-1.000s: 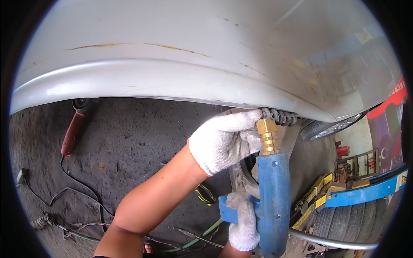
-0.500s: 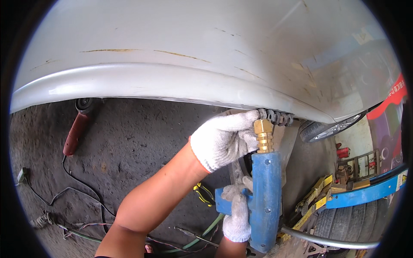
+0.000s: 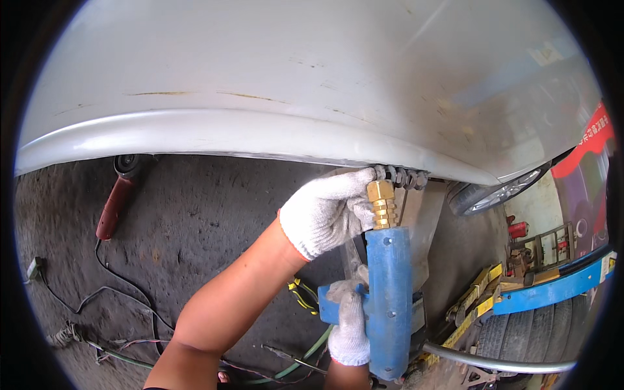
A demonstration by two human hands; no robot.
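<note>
My right hand (image 3: 351,328), in a white knit glove, is closed round the handle of a blue pistol-grip tool (image 3: 389,299). The tool stands upright, its brass tip (image 3: 382,201) pointing up at the lower edge of a silver car sill (image 3: 195,133). Also gloved, my left hand (image 3: 328,211) reaches in from the left beside the brass tip. Its fingertips pinch at the nearest of several dark metal rings (image 3: 402,177), lined up along the sill's edge. Whether the brass tip touches a ring is hard to see.
A red angle grinder (image 3: 116,205) lies at left, its black cord trailing across the dark floor. Yellow-and-black pliers (image 3: 302,297) and a green hose (image 3: 312,354) lie near my arms. At right are a car wheel (image 3: 497,192), blue frame (image 3: 552,289), stacked tyres (image 3: 533,335) and metal bar (image 3: 500,368).
The blue tool, both hands and the row of rings appear slightly farther left, and the car panel has shifted in view too. Both hands keep the same hold.
</note>
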